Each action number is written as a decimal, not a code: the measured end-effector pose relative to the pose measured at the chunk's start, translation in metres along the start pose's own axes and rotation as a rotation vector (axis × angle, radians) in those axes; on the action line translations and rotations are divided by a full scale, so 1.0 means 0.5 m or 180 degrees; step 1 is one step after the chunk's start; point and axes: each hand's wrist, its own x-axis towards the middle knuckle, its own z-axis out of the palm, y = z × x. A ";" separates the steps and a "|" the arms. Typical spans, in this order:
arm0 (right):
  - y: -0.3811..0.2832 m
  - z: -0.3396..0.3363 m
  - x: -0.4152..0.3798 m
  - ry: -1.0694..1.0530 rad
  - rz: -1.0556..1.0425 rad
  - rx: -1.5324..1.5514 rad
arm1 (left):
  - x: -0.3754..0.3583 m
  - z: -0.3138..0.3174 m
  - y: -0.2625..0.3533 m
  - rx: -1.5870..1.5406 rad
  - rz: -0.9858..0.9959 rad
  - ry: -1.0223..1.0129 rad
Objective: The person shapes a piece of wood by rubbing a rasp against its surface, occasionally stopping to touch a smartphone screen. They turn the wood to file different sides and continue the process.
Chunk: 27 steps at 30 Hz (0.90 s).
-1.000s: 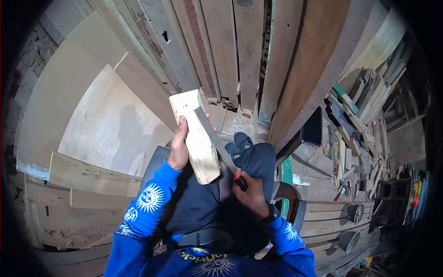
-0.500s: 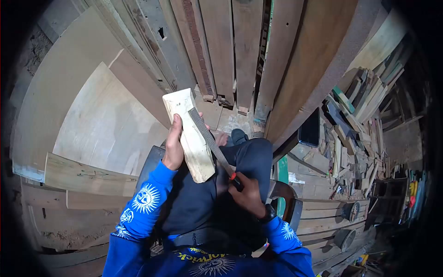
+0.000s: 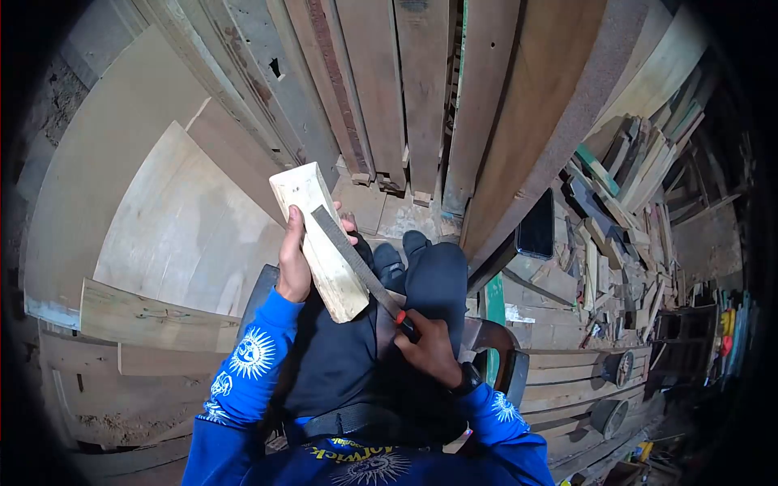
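Observation:
My left hand grips a pale, partly shaped wooden block, thumb on its near face and fingertips showing past its far edge. The block is tilted above my lap, narrower in the middle and flared at the top. In my right hand is a rasp, held by its black and red handle. Its long grey blade lies slantwise along the block's right side, with the tip near the waist and appearing to touch the wood.
Tall planks lean in front of me. Curved plywood sheets stand at the left. A dark phone is propped at the right, before a heap of wood offcuts. My shoes are on the floor below.
The block and my left hand have shifted slightly left and down in view. My right hand has moved slightly left with the rasp, which still lies against the block. Both shoes now show more clearly.

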 end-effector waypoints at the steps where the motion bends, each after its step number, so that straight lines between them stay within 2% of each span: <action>1: 0.003 0.002 -0.001 0.0032 -0.0050 -0.0010 | -0.001 0.001 0.000 0.0043 -0.0018 0.0015; 9: 0.007 0.008 -0.005 0.0002 0.0084 0.0139 | 0.005 0.002 -0.007 -0.0026 0.0057 0.0101; 11: 0.011 0.014 -0.006 0.0179 -0.0130 0.0205 | 0.005 0.003 -0.006 0.0017 0.0061 0.0095; 18: 0.006 0.006 -0.007 0.0146 -0.0105 0.0244 | 0.003 0.004 -0.003 0.0132 0.0059 0.0097; 20: 0.010 0.009 -0.006 0.0210 -0.0464 0.0256 | 0.003 0.003 -0.004 0.0159 0.0054 0.0063; 23: -0.007 -0.003 -0.002 0.0137 -0.0265 0.0596 | 0.001 0.006 -0.004 0.0138 0.0058 0.0023; 27: -0.008 -0.009 -0.006 0.0077 -0.0090 0.0392 | 0.001 0.012 -0.004 0.0057 0.0069 0.0043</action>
